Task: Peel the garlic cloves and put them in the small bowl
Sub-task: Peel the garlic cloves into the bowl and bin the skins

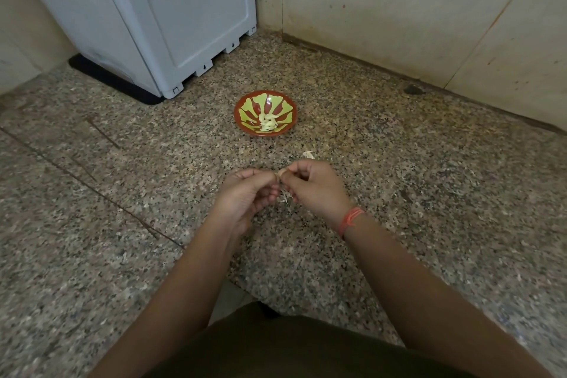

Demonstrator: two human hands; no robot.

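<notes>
Granite table, mid-peel: left hand and right hand both pinch one garlic clove; next strip skin, drop into small bowl toward back edge.

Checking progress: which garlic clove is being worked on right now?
The clove pinched between the left hand and right hand, nearer the person than the small bowl; the other cloves lie pale and peeled inside that bowl.
</notes>
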